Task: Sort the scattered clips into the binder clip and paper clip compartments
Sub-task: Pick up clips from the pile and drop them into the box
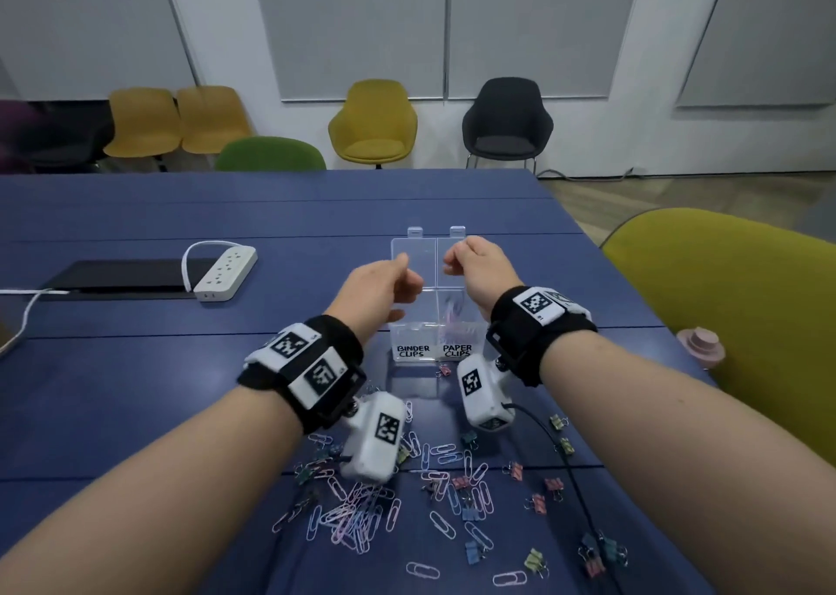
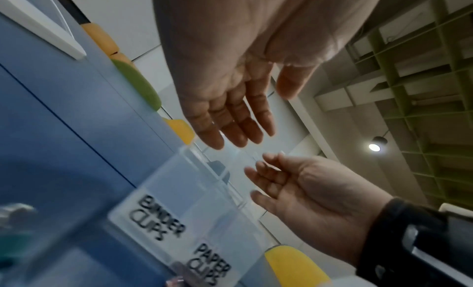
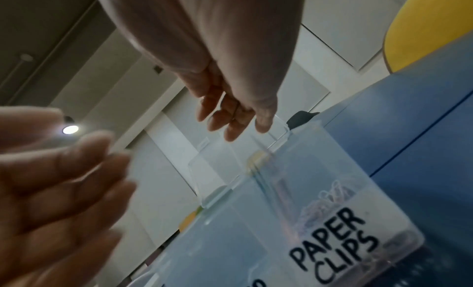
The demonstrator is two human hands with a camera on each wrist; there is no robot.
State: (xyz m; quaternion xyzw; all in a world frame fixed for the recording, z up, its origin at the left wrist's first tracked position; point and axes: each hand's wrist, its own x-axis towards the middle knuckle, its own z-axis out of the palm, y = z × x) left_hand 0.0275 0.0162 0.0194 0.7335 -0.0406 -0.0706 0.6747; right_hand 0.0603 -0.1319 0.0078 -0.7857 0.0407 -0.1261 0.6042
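Hands (image 1: 384, 286) by clear plastic box (image 1: 432, 323)

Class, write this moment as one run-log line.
left hand: open, at lid | right hand: open, at lid | clear organizer box: lids up | scattered clips: on table, unsorted

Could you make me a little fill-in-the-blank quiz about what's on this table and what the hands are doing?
1. The clear box has two labels: BINDER CLIPS and ____ CLIPS.
2. The table under the box is ____ in colour.
3. The white power strip lies to the ____ of the box.
4. The left hand and right hand are raised ____ the box.

Missing words: PAPER; blue; left; above
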